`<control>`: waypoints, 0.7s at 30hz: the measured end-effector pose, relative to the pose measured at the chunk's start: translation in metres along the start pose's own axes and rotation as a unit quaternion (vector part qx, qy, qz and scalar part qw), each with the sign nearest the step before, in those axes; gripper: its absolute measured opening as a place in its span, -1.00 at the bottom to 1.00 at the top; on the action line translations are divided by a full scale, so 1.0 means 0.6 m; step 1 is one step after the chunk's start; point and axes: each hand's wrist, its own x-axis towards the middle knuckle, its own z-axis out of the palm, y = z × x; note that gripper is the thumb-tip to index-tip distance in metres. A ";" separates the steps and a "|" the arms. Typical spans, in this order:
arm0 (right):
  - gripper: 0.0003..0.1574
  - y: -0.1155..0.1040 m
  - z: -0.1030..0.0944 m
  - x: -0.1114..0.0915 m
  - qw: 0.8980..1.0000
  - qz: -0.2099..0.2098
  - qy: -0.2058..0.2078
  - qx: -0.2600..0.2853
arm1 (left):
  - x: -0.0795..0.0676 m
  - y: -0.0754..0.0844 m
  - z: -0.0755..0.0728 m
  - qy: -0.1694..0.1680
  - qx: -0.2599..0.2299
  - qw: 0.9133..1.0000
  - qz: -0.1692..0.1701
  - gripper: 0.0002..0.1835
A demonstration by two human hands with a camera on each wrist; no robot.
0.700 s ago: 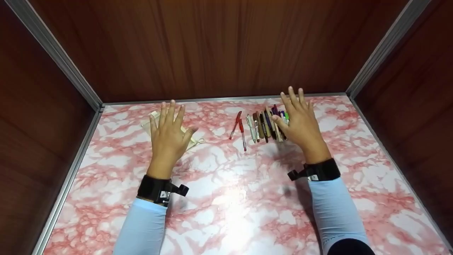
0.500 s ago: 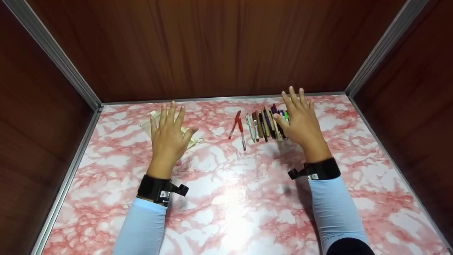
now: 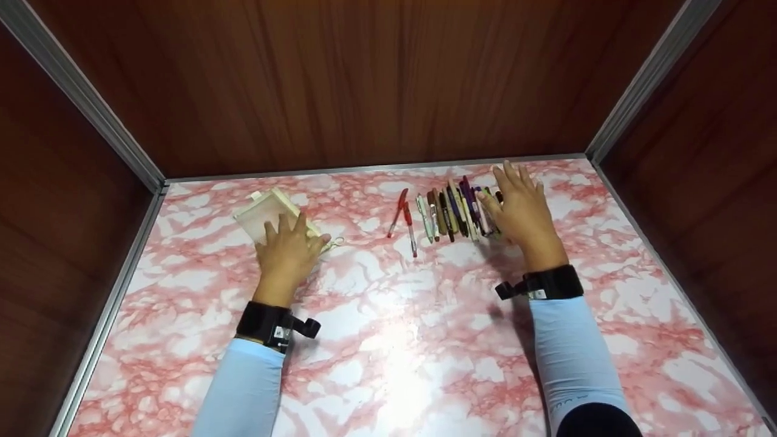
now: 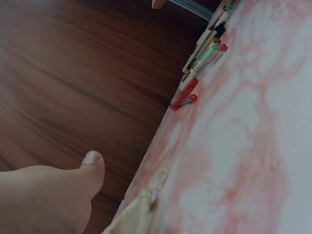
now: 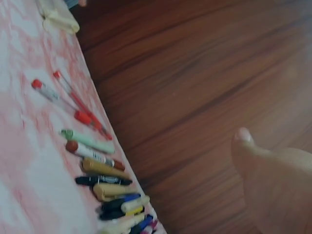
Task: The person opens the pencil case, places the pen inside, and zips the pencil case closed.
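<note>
Left hand (image 3: 284,255) over a cream mesh zip pouch (image 3: 255,217), right hand (image 3: 525,209) at the far end of a row of pens (image 3: 450,212).
The pouch lies slantwise on the pink-marbled tabletop (image 3: 376,303), a small ring (image 3: 339,241) at its near right corner; the left hand's fingers are spread wide, the thumb clear of it, though whether the other fingertips touch I cannot tell. Next come two red-capped pens (image 3: 410,230), angled to each other, then the row, starting with a mint-green pen (image 3: 424,218). The right hand's fingers are fanned and grip nothing, partly covering the row's right end.
</note>
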 end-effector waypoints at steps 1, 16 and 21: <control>0.06 0.005 0.001 0.001 1.000 0.007 -0.005 -0.003 | 0.001 -0.001 0.004 -0.012 -0.007 1.000 -0.004 -0.02; -0.35 0.074 0.027 -0.002 0.997 0.077 -0.015 0.014 | -0.005 0.027 0.044 0.011 -0.004 1.000 0.023 -0.26; -0.42 0.088 0.034 -0.006 0.997 0.074 -0.018 0.019 | -0.009 0.041 0.057 0.033 0.010 0.999 0.026 -0.35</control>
